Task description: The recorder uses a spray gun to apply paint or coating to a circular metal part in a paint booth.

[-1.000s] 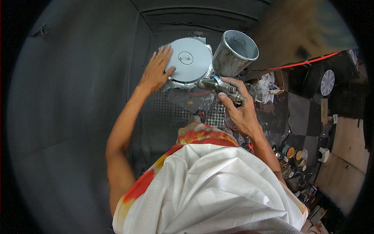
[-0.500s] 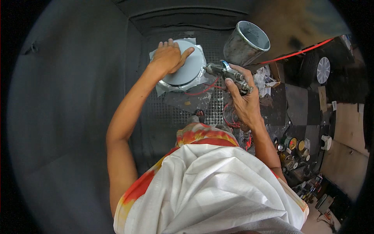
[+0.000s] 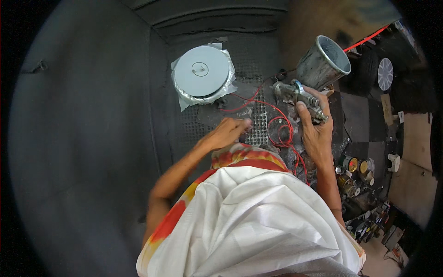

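A pale grey disc (image 3: 201, 81) with a small centre fitting rests on foil-covered backing (image 3: 188, 99). Below it, near my body, my left hand (image 3: 233, 127) has curled fingers, slightly blurred; whether anything is in them I cannot make out. My right hand (image 3: 314, 129) grips a metal spray gun (image 3: 291, 92), whose large paint-smeared metal cup (image 3: 318, 64) tilts above it. The gun's nozzle points left, with a gap between it and the disc.
Dark walls (image 3: 87, 120) enclose the left and back. A red hose (image 3: 288, 129) loops over the perforated floor (image 3: 256, 115). At right are a tyre with a silver wheel cover (image 3: 385, 74), several cans (image 3: 355, 175), a white stool (image 3: 393, 162) and boards (image 3: 413, 184).
My left hand has left the disc, moving down toward my body, its fingers now curled. My right hand has carried the spray gun to the right, away from the disc.
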`<state>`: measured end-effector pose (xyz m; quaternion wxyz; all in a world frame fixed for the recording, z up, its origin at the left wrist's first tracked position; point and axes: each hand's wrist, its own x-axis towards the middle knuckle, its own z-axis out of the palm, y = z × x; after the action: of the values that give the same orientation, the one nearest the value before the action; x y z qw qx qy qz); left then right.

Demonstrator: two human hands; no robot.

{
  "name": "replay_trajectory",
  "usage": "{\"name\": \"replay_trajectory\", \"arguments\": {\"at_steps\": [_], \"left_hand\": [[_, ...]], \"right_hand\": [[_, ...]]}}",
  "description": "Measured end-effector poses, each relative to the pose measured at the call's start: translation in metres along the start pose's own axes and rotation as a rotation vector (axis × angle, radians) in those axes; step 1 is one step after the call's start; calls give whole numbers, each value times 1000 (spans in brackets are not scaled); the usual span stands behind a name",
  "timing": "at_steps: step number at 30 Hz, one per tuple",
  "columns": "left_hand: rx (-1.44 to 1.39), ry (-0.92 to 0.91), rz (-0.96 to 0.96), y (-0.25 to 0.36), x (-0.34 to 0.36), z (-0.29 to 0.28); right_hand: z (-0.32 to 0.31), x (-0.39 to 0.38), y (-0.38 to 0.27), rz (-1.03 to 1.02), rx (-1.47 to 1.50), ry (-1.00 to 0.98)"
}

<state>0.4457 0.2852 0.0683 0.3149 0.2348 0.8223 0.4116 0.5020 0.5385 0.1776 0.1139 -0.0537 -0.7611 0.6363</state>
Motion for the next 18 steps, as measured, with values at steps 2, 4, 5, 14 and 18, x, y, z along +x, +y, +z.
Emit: {"name": "replay_trajectory", "arguments": {"at_steps": [2,4,5,14,18], "left_hand": [[-564,177,-257,-47,5,28],[-818,300,-280,-67,6,46],[-1068,405,-297,-68,6,51],[-1584,714,37,-68,43,34],[-1836,797,130,-59,51,20]], "right_hand": [[-4,-10,-10,46,-15,-67],[-6,-22,-28,80,9,-145],[-6,-28,-34,121,28,-207],[11,-10,-35,17,44,-327],[13,16,-23,-140,-14,-117]]}}
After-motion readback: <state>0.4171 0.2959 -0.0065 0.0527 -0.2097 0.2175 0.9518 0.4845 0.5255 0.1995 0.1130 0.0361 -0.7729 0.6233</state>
